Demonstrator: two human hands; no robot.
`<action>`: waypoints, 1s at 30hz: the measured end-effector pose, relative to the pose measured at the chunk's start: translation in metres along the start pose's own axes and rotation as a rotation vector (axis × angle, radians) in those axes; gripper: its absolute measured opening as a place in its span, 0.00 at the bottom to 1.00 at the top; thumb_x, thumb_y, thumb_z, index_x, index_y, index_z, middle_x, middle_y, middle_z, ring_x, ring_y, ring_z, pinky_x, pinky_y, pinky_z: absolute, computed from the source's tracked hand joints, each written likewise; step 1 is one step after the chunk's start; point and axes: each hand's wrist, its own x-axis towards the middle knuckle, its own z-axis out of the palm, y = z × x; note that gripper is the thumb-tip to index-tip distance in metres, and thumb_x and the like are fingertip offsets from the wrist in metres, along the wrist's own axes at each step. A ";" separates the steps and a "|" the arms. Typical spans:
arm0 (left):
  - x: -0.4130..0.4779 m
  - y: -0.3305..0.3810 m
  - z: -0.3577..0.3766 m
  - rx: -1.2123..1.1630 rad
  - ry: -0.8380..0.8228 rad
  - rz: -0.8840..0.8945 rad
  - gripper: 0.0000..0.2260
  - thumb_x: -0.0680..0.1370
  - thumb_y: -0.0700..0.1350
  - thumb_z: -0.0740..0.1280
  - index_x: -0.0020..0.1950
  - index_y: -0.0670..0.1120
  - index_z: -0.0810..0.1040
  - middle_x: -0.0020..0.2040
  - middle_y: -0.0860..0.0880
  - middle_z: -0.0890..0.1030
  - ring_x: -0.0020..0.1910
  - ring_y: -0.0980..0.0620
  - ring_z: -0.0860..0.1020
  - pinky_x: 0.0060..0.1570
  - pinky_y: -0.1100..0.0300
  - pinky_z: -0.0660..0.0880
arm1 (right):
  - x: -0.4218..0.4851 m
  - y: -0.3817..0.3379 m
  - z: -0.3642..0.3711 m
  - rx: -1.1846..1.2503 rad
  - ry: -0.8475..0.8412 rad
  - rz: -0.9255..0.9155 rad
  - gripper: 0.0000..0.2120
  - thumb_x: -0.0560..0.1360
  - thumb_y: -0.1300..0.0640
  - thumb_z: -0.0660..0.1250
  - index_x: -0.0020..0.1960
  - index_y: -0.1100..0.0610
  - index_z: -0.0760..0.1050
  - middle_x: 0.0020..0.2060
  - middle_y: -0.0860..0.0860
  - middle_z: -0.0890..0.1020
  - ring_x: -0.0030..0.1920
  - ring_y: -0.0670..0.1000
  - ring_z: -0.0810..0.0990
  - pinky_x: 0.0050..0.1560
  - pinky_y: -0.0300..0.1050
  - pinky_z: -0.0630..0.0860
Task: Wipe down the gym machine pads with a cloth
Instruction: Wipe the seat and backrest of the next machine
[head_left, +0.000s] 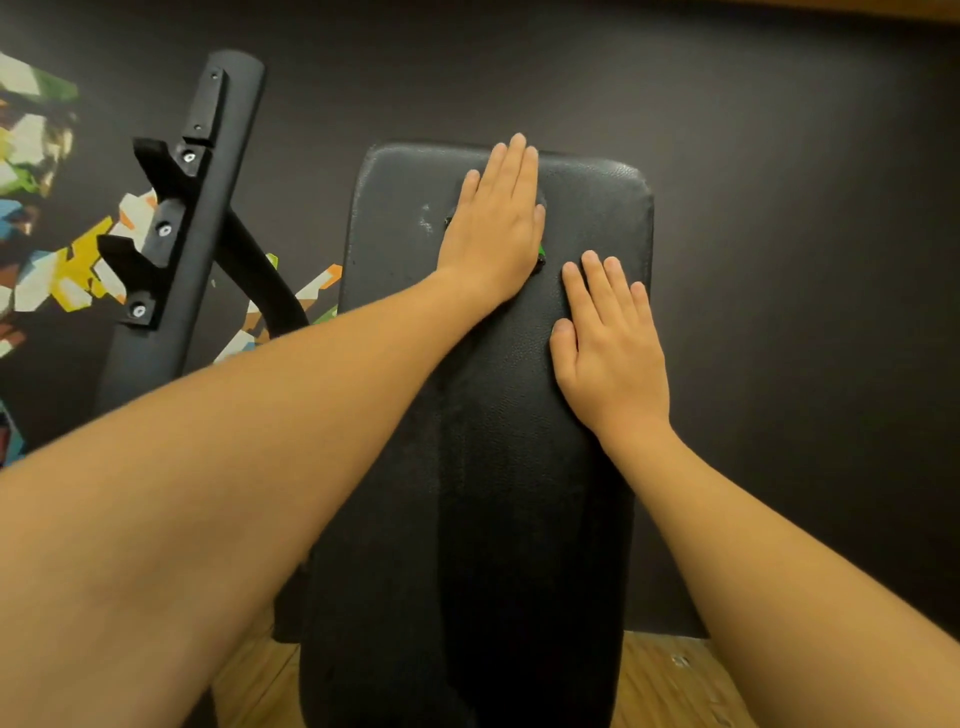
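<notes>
From the head camera, looking steeply down, a long black pad (493, 467) ran up the middle of the picture, its grained vinyl surface ending in a rounded top edge near a dark wall (753, 156). The left hand (493, 223) lay flat near that top end, its fingers straight and close together with the tips reaching the pad's upper edge, palm down on a dark cloth (540, 264). The cloth was almost wholly covered by the hand (only a dark corner with a bit of green showed at the hand's thumb side, and a faint dark edge at its other side), so its full shape could not be made out. The hand pressed on the cloth with straight fingers and gripped nothing. The right hand (613, 358) rested lower and further right on the same pad, just beside the cloth's visible corner, also palm down with fingers straight and slightly spread, holding nothing. Both bare forearms reached in from the bottom corners of the frame. A small pale scuff marked the pad left of the left hand. To the left of the pad stood a tilted black metal upright (208, 208) carrying several bolted hooks (130, 260), and behind it the wall bore a multicoloured mural (52, 182). A strip of wooden floor (665, 686) showed at the bottom, on either side of the pad.
</notes>
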 end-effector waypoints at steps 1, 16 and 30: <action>0.004 0.000 0.000 0.005 0.000 0.006 0.26 0.87 0.47 0.48 0.83 0.39 0.47 0.83 0.41 0.49 0.82 0.43 0.49 0.79 0.46 0.52 | 0.000 0.000 0.000 -0.002 0.005 0.005 0.26 0.83 0.52 0.52 0.80 0.59 0.63 0.80 0.57 0.63 0.81 0.58 0.58 0.81 0.55 0.51; 0.009 0.000 -0.001 -0.054 0.043 -0.164 0.26 0.87 0.48 0.47 0.83 0.39 0.47 0.84 0.42 0.48 0.82 0.45 0.49 0.80 0.47 0.50 | 0.000 -0.001 0.003 0.012 0.019 -0.003 0.26 0.83 0.53 0.53 0.80 0.58 0.64 0.80 0.57 0.64 0.81 0.58 0.58 0.81 0.56 0.52; -0.052 0.013 0.015 -0.112 0.065 -0.246 0.26 0.86 0.47 0.50 0.83 0.40 0.50 0.83 0.42 0.50 0.82 0.44 0.51 0.78 0.47 0.53 | -0.001 0.001 0.003 0.037 0.045 -0.010 0.26 0.83 0.53 0.54 0.80 0.59 0.64 0.79 0.58 0.65 0.80 0.59 0.60 0.80 0.57 0.54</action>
